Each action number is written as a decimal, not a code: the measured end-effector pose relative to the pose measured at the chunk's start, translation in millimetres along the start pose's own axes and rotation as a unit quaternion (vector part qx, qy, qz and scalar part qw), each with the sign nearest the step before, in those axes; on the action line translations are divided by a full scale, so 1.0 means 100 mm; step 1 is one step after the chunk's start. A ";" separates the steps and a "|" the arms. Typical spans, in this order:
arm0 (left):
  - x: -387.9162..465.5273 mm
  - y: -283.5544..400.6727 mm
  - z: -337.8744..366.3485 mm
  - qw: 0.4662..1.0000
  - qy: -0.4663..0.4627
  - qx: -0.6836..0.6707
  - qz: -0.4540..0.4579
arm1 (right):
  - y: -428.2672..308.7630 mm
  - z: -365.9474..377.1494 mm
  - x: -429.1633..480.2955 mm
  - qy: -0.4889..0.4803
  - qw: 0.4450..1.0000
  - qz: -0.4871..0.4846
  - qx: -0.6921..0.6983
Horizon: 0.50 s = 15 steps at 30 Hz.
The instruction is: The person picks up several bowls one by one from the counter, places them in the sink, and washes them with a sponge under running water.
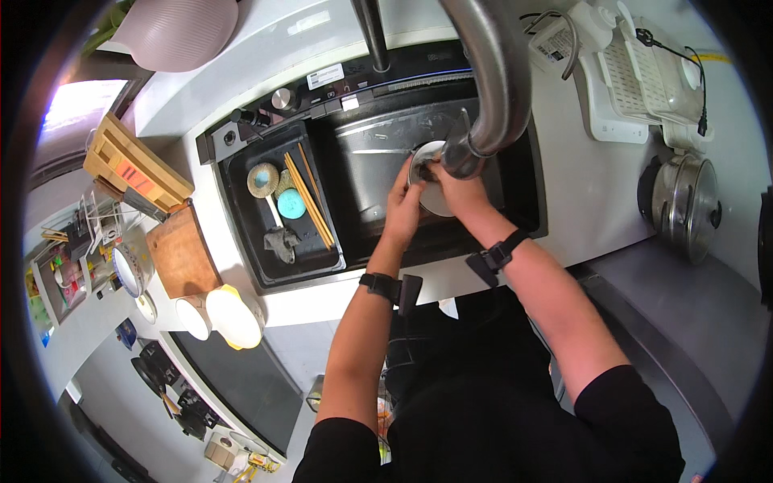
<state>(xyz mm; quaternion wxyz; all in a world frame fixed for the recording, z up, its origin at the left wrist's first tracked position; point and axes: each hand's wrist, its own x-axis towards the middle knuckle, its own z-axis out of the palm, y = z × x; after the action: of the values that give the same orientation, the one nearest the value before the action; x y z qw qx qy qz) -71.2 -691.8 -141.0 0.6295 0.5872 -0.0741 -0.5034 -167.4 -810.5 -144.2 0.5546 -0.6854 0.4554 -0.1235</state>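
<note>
Over the large basin of the black sink (386,127), my left hand (403,208) grips the side of a small white bowl (432,148). My right hand (462,192) reaches into its opening, and its fingers are partly hidden by the faucet head (462,158). Something dark shows inside near those fingertips, too unclear to name. A pale round dish surface (436,200) appears just below, between my hands; whether it belongs to the same bowl I cannot tell.
The left tray (241,208) holds wooden chopsticks (309,199), a round-headed brush (263,180), a turquoise scrubber (291,204) and a grey rag (281,243). Left stand a cutting board (184,250) and a yellow-handled bowl (234,317). A steel pot (682,205) sits right. The thick faucet (498,66) arches overhead.
</note>
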 end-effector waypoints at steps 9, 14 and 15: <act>0.00 0.03 0.07 0.999 -0.035 0.012 -0.024 | 0.31 -0.15 -0.08 -0.068 0.971 -0.176 -0.145; 0.11 -0.08 -0.24 0.999 -0.024 -0.022 -0.025 | 0.11 -0.15 -0.22 -0.105 0.950 -0.225 -0.189; 0.09 0.01 -0.21 0.999 -0.021 -0.023 -0.022 | 0.07 -0.20 -0.21 -0.159 0.929 -0.222 -0.250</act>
<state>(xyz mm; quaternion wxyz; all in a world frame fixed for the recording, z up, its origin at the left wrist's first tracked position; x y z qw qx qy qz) -51.9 -684.6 -151.4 0.6296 0.5634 -0.0629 -0.5312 -196.3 -807.2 -136.3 0.3891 -0.8960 0.2134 -0.0148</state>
